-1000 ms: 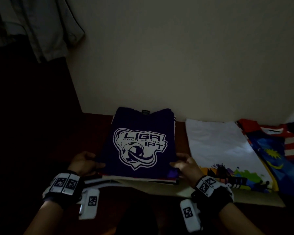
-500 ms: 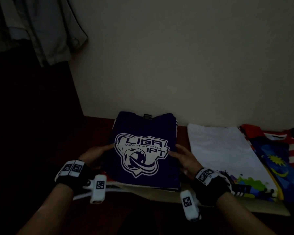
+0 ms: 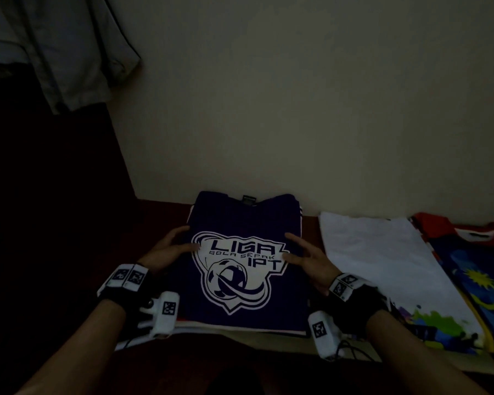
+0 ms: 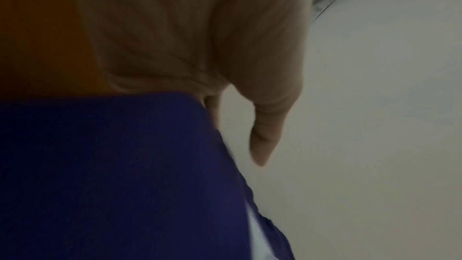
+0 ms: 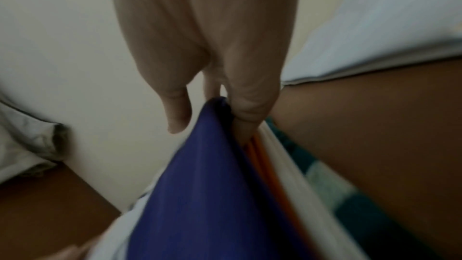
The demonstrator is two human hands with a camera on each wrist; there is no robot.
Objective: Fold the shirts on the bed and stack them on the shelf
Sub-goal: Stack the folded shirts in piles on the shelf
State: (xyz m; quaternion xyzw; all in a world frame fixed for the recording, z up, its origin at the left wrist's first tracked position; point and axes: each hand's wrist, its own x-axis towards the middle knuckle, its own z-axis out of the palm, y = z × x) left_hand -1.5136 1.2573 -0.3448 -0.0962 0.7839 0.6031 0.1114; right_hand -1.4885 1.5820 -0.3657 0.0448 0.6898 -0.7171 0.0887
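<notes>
A folded dark blue shirt (image 3: 240,215) with a white LIGA print lies on top of a stack on the brown shelf (image 3: 157,220) against the wall. My left hand (image 3: 180,243) rests on the shirt's left side, fingers straight. My right hand (image 3: 297,248) rests on its right side, fingers stretched out. In the left wrist view the palm (image 4: 200,37) sits over the blue shirt (image 4: 112,175), with the thumb free. In the right wrist view the right hand's fingers (image 5: 250,96) touch the blue shirt's (image 5: 200,195) edge, above orange and white folded layers (image 5: 272,165).
A folded white shirt (image 3: 377,252) with a colourful print lies to the right of the stack. Beyond it is a red and blue flag-pattern shirt (image 3: 474,269). A grey garment (image 3: 69,52) hangs at the upper left over a dark area. The pale wall (image 3: 297,109) backs the shelf.
Both hands have slid from the shirt's near corners forward along its sides and onto its top beside the print. The blue shirt stays on the stack.
</notes>
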